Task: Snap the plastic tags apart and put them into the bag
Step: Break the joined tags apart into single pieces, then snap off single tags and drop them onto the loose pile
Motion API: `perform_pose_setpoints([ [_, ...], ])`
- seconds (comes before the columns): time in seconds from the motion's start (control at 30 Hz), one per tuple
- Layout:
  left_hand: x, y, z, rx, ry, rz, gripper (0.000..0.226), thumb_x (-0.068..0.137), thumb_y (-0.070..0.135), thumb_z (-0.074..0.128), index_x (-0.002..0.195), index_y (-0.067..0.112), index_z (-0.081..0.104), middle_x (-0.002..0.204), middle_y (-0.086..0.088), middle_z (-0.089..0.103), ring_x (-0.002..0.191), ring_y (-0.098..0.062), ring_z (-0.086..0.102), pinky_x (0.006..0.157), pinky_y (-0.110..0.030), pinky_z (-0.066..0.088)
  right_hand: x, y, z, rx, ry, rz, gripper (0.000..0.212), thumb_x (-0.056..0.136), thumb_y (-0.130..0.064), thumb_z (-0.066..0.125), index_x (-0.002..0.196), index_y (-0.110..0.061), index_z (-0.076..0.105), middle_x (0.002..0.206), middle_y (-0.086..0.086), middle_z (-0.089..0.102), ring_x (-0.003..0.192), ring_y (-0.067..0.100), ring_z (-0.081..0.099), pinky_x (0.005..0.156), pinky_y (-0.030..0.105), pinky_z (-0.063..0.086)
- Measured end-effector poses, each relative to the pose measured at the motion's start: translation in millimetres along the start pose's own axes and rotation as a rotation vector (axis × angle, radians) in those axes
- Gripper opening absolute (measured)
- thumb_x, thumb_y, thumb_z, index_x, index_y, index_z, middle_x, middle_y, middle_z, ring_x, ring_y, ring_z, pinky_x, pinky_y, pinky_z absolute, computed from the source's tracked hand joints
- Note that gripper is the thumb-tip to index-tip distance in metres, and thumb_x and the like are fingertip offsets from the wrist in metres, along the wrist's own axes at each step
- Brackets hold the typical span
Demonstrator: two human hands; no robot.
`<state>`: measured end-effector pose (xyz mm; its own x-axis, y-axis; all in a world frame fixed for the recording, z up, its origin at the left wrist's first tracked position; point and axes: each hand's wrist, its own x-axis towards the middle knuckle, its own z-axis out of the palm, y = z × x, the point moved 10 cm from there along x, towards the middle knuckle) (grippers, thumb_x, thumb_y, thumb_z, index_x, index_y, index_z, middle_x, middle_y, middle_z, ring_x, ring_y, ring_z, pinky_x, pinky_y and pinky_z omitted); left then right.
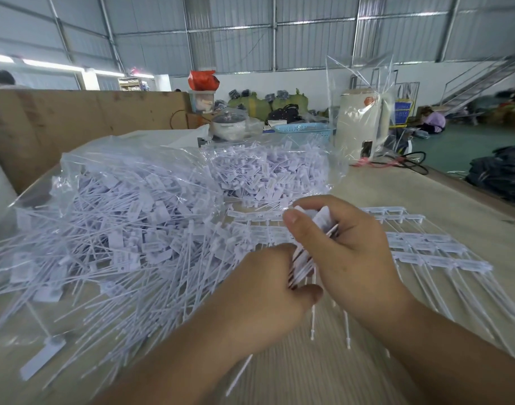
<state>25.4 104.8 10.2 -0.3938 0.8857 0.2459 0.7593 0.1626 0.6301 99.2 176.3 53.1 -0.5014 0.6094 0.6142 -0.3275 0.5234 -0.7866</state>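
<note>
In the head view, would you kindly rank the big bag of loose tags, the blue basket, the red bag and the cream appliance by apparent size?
Largest to smallest as they appear:
1. Big bag of loose tags, though it sits nearest the camera.
2. Cream appliance.
3. Blue basket and red bag look alike; not ranked.

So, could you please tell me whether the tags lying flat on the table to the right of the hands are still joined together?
Still joined: the tags on the table lie in connected rows, heads side by side.
</note>
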Motion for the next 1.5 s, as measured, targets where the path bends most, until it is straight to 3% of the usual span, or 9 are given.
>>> perform_pose_setpoints([
  [0.2, 0.5, -14.3, -7.3, -0.049, 0.02, -0.06, 0.02, 0.085, 0.035, 0.069, 0.069, 0.031, 0.059, 0.054, 0.023, 0.057, 0.044, 0.004, 0.051, 0.043, -0.01, 0.033, 3.2, -3.7, -19.5, -0.028, 0.105, -0.005, 0.022, 0.081, -0.04, 0.07, 0.089, -0.019, 0.071, 0.081, -0.001, 0.068, 0.07, 0.011, 0.064, 0.062, 0.015, 0.047],
  [0.53, 4.0, -2.4, -9.4, -0.183, 0.081, 0.058, 0.033, 0.087, 0.017, 0.06, 0.119, 0.028, 0.06, 0.1, 0.01, 0.071, 0.092, 0.0, 0.066, 0.078, -0.028, 0.054, -10.5, 14.5, 31.1, -0.021, -0.259, 0.096, 0.036, 0.083, -0.05, 0.056, 0.116, -0.037, 0.063, 0.106, -0.015, 0.067, 0.105, 0.0, 0.061, 0.091, 0.021, 0.045],
  [0.67, 5.4, -3.5, -12.2, -0.244, 0.095, 0.071, 0.027, 0.086, 0.024, 0.065, 0.112, 0.027, 0.061, 0.095, 0.013, 0.071, 0.089, 0.0, 0.067, 0.071, -0.021, 0.049, -13.0, 7.7, 38.9, 0.041, -0.348, 0.078, 0.019, 0.087, -0.053, 0.046, 0.099, -0.052, 0.06, 0.1, -0.038, 0.062, 0.098, -0.019, 0.055, 0.081, 0.0, 0.038],
  [0.77, 7.1, -5.0, -21.9, -0.21, 0.131, 0.066, 0.026, 0.087, 0.036, 0.067, 0.112, 0.033, 0.062, 0.098, 0.015, 0.071, 0.09, -0.002, 0.067, 0.078, -0.033, 0.054, -11.0, 14.8, 30.6, 0.018, -0.311, 0.093, 0.05, 0.081, -0.068, 0.038, 0.125, -0.049, 0.049, 0.105, -0.053, 0.051, 0.104, -0.032, 0.042, 0.083, -0.006, 0.031],
  [0.9, 7.0, -25.3, -37.4, -0.113, 0.163, -0.035, 0.022, 0.09, 0.038, 0.066, 0.111, 0.042, 0.063, 0.093, 0.027, 0.069, 0.078, 0.011, 0.065, 0.061, -0.01, 0.047, -7.2, 20.1, 23.8, -0.151, -0.298, 0.077, 0.053, 0.087, -0.066, 0.033, 0.118, -0.032, 0.06, 0.112, -0.019, 0.064, 0.111, -0.006, 0.054, 0.094, 0.014, 0.04],
  [1.0, 5.4, -49.2, -50.8, 0.114, 0.182, -0.185, 0.018, 0.087, 0.043, 0.064, 0.103, 0.035, 0.062, 0.078, 0.014, 0.069, 0.063, 0.001, 0.064, 0.055, -0.019, 0.047, -8.4, 28.7, 31.1, -0.448, -0.406, 0.058, 0.036, 0.098, -0.053, 0.037, 0.099, -0.029, 0.063, 0.098, -0.011, 0.061, 0.094, 0.003, 0.056, 0.083, 0.029, 0.043],
  [1.07, 2.9, -62.0, -57.6, 0.251, 0.186, -0.29, 0.026, 0.084, 0.048, 0.064, 0.104, 0.033, 0.056, 0.076, 0.009, 0.064, 0.064, -0.007, 0.062, 0.057, -0.026, 0.045, -15.9, 48.5, 35.9, -0.662, -0.539, 0.127, 0.037, 0.096, -0.051, 0.042, 0.116, -0.024, 0.059, 0.113, -0.005, 0.056, 0.107, 0.01, 0.051, 0.091, 0.034, 0.043],
  [1.27, 1.6, -77.5, -61.0, 0.424, 0.19, -0.41, 0.059, 0.077, 0.059, 0.066, 0.118, 0.02, 0.047, 0.101, 0.007, 0.052, 0.094, -0.015, 0.054, 0.075, -0.033, 0.046, -38.1, 68.3, 47.1, -0.894, -0.771, 0.107, 0.035, 0.097, -0.032, 0.048, 0.131, -0.024, 0.049, 0.122, -0.002, 0.046, 0.116, 0.017, 0.042, 0.095, 0.034, 0.042],
  [1.5, 6.1, -62.2, -53.2, 0.477, 0.244, -0.251, 0.115, 0.073, 0.073, 0.06, 0.152, 0.021, -0.005, 0.156, -0.002, 0.012, 0.143, -0.027, 0.017, 0.113, -0.044, 0.025, -24.1, 61.9, 40.3, -0.798, -0.691, 0.111, 0.035, 0.09, -0.012, 0.053, 0.123, -0.022, 0.054, 0.121, -0.004, 0.044, 0.107, 0.016, 0.051, 0.091, 0.039, 0.048],
])
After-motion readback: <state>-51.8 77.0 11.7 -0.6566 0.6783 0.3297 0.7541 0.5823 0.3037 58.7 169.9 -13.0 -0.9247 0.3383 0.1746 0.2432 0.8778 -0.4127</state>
